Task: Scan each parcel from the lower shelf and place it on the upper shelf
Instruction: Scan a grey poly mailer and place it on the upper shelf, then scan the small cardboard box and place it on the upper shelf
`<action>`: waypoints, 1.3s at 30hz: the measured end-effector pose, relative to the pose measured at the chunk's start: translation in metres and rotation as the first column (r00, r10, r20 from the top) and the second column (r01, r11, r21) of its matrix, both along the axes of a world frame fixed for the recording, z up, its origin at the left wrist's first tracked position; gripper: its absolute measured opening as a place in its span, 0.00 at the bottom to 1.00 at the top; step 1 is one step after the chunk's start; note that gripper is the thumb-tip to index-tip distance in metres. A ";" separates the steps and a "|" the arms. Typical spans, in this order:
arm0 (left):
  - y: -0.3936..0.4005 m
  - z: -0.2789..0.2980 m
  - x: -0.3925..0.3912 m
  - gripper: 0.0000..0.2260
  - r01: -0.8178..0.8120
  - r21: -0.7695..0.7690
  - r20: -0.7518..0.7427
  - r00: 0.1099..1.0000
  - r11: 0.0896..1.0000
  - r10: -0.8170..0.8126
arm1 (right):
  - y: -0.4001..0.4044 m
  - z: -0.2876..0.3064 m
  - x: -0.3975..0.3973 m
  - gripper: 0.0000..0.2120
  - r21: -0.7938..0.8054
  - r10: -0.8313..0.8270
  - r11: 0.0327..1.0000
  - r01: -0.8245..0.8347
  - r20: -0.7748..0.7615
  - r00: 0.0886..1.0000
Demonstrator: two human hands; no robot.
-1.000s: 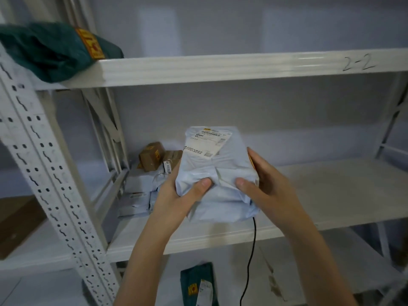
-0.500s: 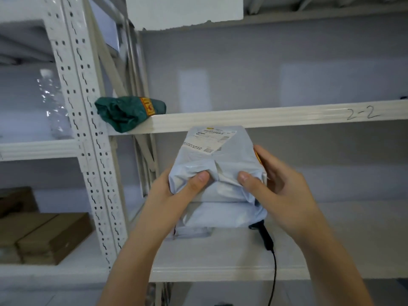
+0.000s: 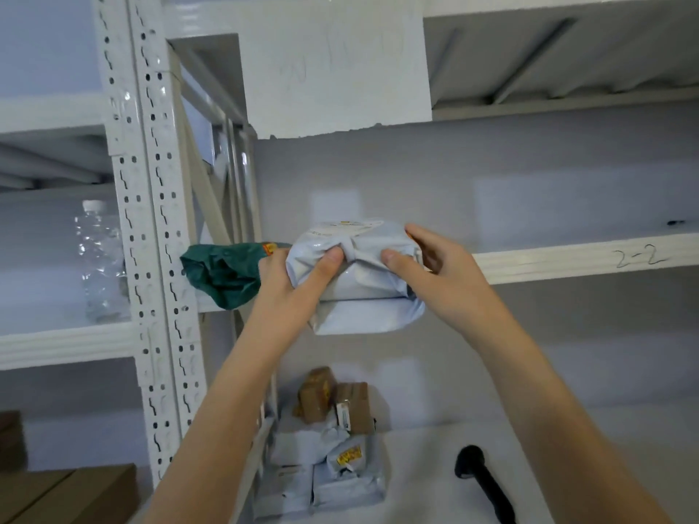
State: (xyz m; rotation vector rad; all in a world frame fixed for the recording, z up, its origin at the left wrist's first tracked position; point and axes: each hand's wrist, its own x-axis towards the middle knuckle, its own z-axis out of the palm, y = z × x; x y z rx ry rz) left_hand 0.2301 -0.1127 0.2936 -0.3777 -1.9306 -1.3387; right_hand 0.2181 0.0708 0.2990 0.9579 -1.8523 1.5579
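Both hands hold a pale blue plastic-bag parcel (image 3: 363, 281) at the front edge of the upper shelf (image 3: 567, 260), which is marked "2-2". My left hand (image 3: 299, 276) grips its left side, thumb on the front. My right hand (image 3: 435, 262) grips its right side. The parcel's label faces up and away. A dark green parcel (image 3: 223, 272) lies on the upper shelf just to the left, touching my left hand. On the lower shelf (image 3: 435, 467) sit several pale blue bag parcels (image 3: 321, 474) and two brown box parcels (image 3: 333, 400). A black handheld scanner (image 3: 480, 474) lies on the lower shelf.
A white perforated upright post (image 3: 151, 240) stands to the left. Behind it, on the neighbouring rack, a clear plastic bottle (image 3: 100, 259) stands. Cardboard boxes (image 3: 64, 493) sit at the lower left. Another shelf (image 3: 548, 51) hangs overhead.
My view has tilted upward and both hands have lifted the pale blue parcel from lower-shelf height to the edge of the upper shelf, beside the green parcel. The scanner now lies on the lower shelf.
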 end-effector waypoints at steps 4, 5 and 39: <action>-0.018 0.016 -0.048 0.33 0.015 -0.111 0.033 0.999 0.994 -0.012 | -0.021 0.010 -0.031 0.07 -0.014 -0.086 0.996 0.087 0.060 0.994; -0.021 0.019 -0.057 0.24 0.015 -0.111 0.033 0.999 0.994 -0.011 | -0.025 0.011 -0.039 0.14 0.005 -0.118 0.993 0.118 0.081 0.990; -0.005 -0.077 -0.133 0.22 -0.822 -0.317 -0.762 0.517 0.473 0.390 | -0.052 -0.076 -0.148 0.26 -0.010 -0.550 0.654 0.757 -0.694 0.466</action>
